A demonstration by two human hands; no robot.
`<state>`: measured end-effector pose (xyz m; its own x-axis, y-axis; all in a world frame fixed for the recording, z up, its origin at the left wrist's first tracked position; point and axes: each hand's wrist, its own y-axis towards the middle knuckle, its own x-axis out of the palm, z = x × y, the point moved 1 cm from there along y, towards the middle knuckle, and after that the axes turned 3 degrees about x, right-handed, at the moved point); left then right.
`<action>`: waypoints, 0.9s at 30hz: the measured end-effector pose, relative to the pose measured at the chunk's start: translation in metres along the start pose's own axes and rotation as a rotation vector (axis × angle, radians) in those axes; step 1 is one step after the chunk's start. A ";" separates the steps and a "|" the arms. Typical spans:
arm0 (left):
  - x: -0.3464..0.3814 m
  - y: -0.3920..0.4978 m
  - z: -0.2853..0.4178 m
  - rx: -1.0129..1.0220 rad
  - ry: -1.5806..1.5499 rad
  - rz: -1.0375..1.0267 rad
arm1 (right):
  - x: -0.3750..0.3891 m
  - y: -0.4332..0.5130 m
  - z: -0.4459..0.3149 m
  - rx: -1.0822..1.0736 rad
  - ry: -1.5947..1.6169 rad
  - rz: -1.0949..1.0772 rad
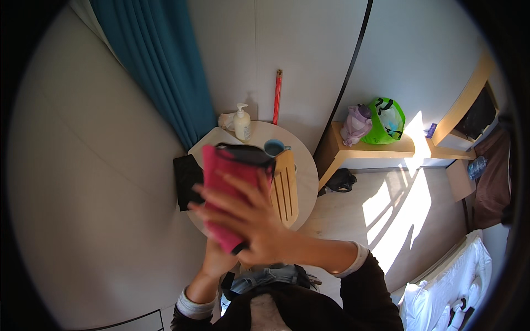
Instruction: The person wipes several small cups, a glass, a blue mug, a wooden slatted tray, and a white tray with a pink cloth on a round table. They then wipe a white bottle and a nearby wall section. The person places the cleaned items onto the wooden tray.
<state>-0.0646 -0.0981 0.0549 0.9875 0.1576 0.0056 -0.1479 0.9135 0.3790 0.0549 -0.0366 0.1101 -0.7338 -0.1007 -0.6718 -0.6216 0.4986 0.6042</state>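
A pink fabric pouch (pixel 213 167) with a dark, open-looking top is tilted in front of me, above a round table (pixel 307 178). My left hand (pixel 219 257) supports it from below, with its fingers hidden behind the fabric. Across the front lies my right hand (pixel 248 217), fingers spread and blurred; whether it grips or only rests there is unclear. Just right of the pouch is a slatted wooden board (pixel 285 188). Behind them stands a blue mug (pixel 273 147), partly covered by the pouch.
A pump bottle (pixel 242 125) and a pale tray (pixel 207 142) occupy the table's back left. Something flat and black (pixel 186 182) juts past its left edge. A green bag (pixel 386 124) sits on a wooden shelf (pixel 372 149); a black bag (pixel 341 181) lies on the floor below.
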 end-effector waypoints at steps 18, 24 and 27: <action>-0.016 -0.003 0.041 -0.181 -0.199 0.279 | -0.012 -0.035 0.084 0.739 0.711 0.418; -0.020 0.008 0.046 -0.014 -0.247 0.461 | 0.027 -0.062 0.073 0.725 0.649 0.453; -0.021 0.009 0.044 -0.101 -0.104 0.460 | 0.025 -0.072 0.086 1.065 0.835 0.421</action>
<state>-0.0846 -0.1095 0.0986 0.8181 0.5200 0.2455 -0.5698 0.7906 0.2240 0.1049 -0.0013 0.0131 -0.9866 -0.0682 0.1482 -0.0929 0.9816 -0.1667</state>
